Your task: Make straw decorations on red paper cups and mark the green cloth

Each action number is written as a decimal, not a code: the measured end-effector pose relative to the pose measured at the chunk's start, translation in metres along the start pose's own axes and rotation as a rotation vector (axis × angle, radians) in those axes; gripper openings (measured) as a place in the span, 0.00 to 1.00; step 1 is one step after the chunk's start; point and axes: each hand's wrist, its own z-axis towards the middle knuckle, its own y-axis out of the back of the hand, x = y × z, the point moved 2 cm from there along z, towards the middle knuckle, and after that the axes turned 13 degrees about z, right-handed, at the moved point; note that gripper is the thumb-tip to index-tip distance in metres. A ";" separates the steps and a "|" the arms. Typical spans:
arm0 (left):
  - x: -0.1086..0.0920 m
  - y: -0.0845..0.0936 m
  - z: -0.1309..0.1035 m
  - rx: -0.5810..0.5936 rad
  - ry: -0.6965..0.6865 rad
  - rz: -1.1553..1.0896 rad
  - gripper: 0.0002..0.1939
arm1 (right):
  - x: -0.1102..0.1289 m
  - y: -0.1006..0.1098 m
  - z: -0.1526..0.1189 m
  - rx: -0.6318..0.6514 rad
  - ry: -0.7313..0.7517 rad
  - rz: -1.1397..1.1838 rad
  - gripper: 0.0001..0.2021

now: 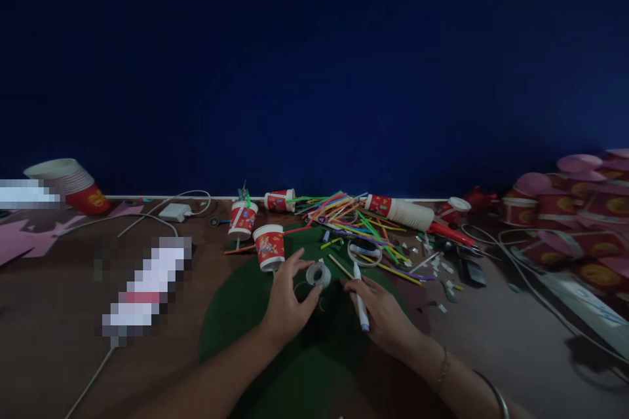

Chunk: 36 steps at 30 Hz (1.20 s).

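Observation:
My left hand (286, 301) is curled round a small roll of clear tape (318, 274). Its thumb lies against the near edge of the roll and the fingertips reach the far left side. In my right hand (381, 309) is a white marker (361, 304), pinched between thumb and fingers and pointing down toward me. Under both hands spreads a dark green round sheet (236, 334). Just beyond the left hand, a red paper cup (270, 247) stands upside down on or near a straw.
Colourful straws (344, 209) lie heaped at the back beside a stack of paper cups (405, 213). Scissors (459, 234) and paper scraps (447, 268) are on the right, near many red cups (604, 206). A power strip (147, 288) with its cord lies left.

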 end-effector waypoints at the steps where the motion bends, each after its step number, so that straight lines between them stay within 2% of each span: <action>1: 0.000 0.001 0.000 -0.010 0.003 -0.004 0.32 | 0.000 -0.001 0.000 -0.011 -0.017 0.031 0.13; 3: -0.002 0.001 0.000 0.012 -0.034 0.024 0.33 | 0.000 -0.002 0.001 -0.035 -0.046 0.089 0.11; 7: -0.007 0.000 -0.003 0.140 -0.142 0.143 0.37 | -0.001 -0.005 0.003 -0.072 -0.108 0.208 0.08; 10: -0.010 -0.003 -0.005 0.227 -0.171 0.194 0.39 | -0.004 -0.007 0.003 -0.107 -0.129 0.253 0.07; 14: -0.011 -0.005 -0.004 0.287 -0.205 0.221 0.39 | -0.008 -0.009 0.002 -0.131 -0.123 0.290 0.07; 26: -0.012 -0.007 -0.005 0.328 -0.248 0.285 0.36 | -0.008 -0.011 0.001 -0.118 -0.110 0.339 0.09; 36: -0.012 -0.005 -0.008 0.372 -0.257 0.279 0.41 | -0.005 -0.007 0.000 -0.084 -0.078 0.371 0.10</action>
